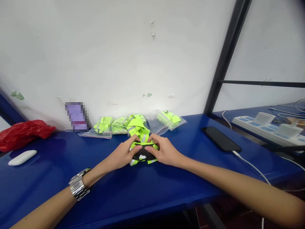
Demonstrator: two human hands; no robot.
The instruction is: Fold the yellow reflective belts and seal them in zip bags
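Observation:
Between my two hands is a folded bundle of neon-yellow reflective straps (144, 153) with a black elastic-looking part facing me. My left hand (125, 152), with a metal watch on its wrist, pinches the bundle's left side, thumb on the black part. Gripping the right side is my right hand (165, 150), its thumb also pressed on the black part. The fingertips behind the bundle are partly hidden. Just beyond it lies a loose pile of yellow reflective straps (138, 124). Clear zip bags with folded yellow straps (104, 124) sit left of the pile, and another bagged strap (169, 118) lies to its right.
The blue table (114, 197) meets a white wall. At left are a red plastic bag (25, 133), a white oval object (22, 157) and an upright blurred phone-like screen (77, 116). To the right lie a black phone (221, 139) on a white cable, a power strip (269, 127) and a dark metal post (225, 60).

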